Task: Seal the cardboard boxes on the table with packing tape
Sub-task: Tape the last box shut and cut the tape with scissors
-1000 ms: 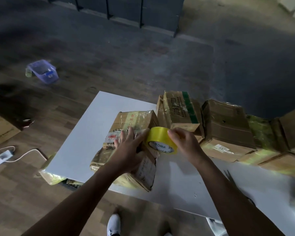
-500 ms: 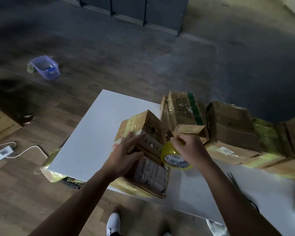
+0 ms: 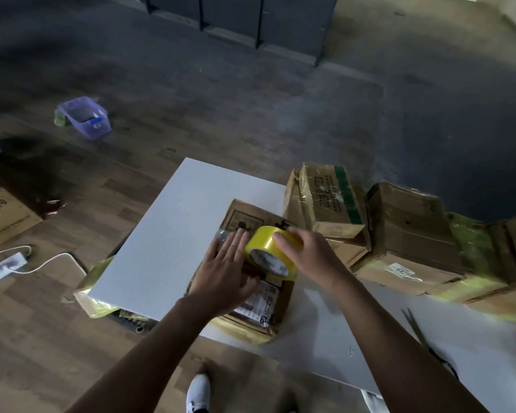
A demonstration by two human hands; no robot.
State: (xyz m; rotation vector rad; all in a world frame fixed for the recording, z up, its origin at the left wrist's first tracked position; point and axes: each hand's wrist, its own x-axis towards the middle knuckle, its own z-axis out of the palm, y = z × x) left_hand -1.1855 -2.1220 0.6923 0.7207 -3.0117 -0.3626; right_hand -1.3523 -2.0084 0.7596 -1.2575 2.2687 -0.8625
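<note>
While the left hand [image 3: 224, 274] lies flat on the cardboard box [image 3: 243, 214] near the front edge of the table [image 3: 167, 239], its fingers straight and close together, the right hand [image 3: 309, 257] curls its fingers and thumb round a yellow roll of tape [image 3: 264, 247] held on top of that box. More taped boxes [image 3: 408, 231] stand crowded just to the right, touching one another.

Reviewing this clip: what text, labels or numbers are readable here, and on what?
None reads clearly.
Tape roll core, in the right hand: print, blurred.
Green-striped box: dark characters, illegible.
White sticker on a low box: handwritten digits, unclear.
Label on the box under the left hand: too small.
</note>
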